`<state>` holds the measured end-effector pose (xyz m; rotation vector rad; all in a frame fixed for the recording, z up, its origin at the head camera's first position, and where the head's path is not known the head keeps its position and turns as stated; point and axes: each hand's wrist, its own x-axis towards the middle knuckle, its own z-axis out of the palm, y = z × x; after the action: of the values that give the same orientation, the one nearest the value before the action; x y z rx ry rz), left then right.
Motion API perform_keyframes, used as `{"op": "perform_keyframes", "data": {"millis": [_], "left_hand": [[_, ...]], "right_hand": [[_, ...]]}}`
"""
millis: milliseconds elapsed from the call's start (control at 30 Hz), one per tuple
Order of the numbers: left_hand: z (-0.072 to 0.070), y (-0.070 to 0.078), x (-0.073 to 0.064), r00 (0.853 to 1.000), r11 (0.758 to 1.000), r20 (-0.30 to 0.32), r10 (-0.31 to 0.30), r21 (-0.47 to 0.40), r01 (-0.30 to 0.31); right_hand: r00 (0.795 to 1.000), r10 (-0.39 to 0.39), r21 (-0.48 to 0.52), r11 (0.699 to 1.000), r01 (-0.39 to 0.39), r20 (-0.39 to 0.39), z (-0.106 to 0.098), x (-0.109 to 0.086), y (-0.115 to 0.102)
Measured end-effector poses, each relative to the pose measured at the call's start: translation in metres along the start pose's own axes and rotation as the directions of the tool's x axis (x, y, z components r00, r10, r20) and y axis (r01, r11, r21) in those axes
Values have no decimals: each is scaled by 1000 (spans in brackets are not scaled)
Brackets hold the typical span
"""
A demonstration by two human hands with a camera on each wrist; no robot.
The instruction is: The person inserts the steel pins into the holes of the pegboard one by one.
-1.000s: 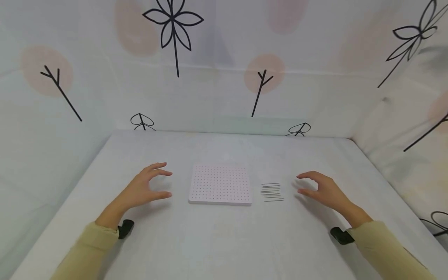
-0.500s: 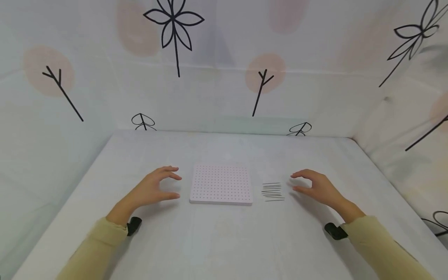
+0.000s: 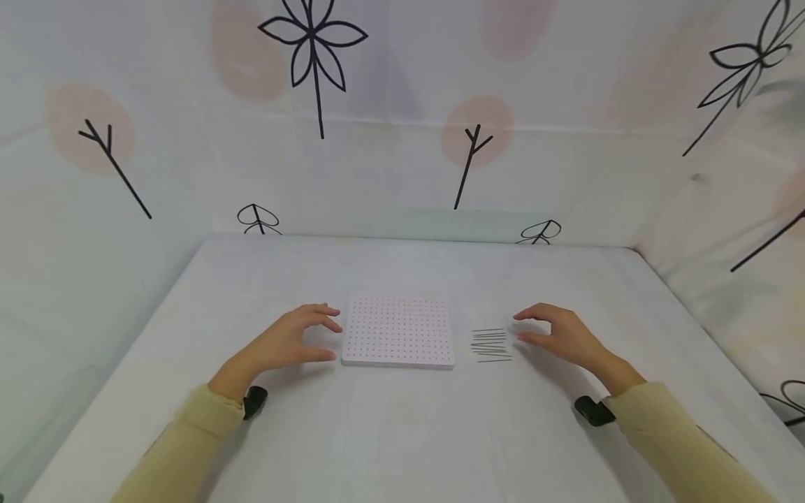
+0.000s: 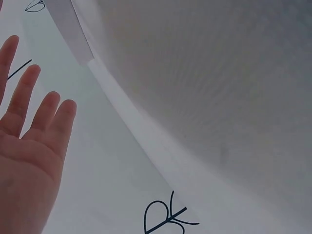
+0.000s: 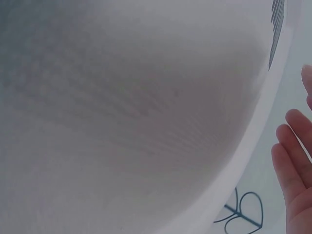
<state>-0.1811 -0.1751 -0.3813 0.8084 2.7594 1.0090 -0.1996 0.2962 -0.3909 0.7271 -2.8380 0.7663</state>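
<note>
A pale pink square board (image 3: 397,332) with a grid of small holes lies flat on the table. Just right of it is a row of several thin metal needles (image 3: 489,345), laid roughly side by side. My left hand (image 3: 283,342) hovers with fingers spread and thumb apart, fingertips right at the board's left edge. Close to the needles' right ends, my right hand (image 3: 569,339) is held above the table, thumb and fingers apart around nothing. In the right wrist view the needles (image 5: 276,29) show at the top right, above the fingers (image 5: 287,165).
The table (image 3: 402,433) has a white cover. Cloth walls (image 3: 390,168) with black plant drawings and pink blotches stand at the back and sides. Each wrist wears a black device, such as the right wrist camera (image 3: 593,411).
My left hand has moved right to the board's edge. My right hand has moved left, nearer the needles. The board and needles stay where they were.
</note>
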Motion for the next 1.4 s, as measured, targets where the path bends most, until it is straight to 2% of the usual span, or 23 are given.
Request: {"op": "perform_keyframes", "data": {"millis": [167,367,500,800,933,1100,1400], "left_hand": [[3,-1,3,999,999,32,31,-19,-31],[7,0,8,996,998,78,42,-48,-39],[11,1,12,992,998,114,52,-38,-48],[16,3,18,987,995,139,85,-71,-76],[17,5,20,988,994,143,54,-98,-40],[18,8,20,989,993,149,12,-122,7],[18,11,20,989,992,145,-31,-119,49]], "right_hand": [[1000,-9,8,1000,9,1,2,2,-2],[1000,-28,23,999,28,-1,3,6,-4],[1000,-28,34,999,28,4,5,8,-4],[999,-14,57,998,11,52,8,15,-5],[997,-5,62,998,0,79,10,19,-7],[993,-34,63,998,27,116,11,26,-9],[979,-42,93,995,23,199,12,40,-13]]}}
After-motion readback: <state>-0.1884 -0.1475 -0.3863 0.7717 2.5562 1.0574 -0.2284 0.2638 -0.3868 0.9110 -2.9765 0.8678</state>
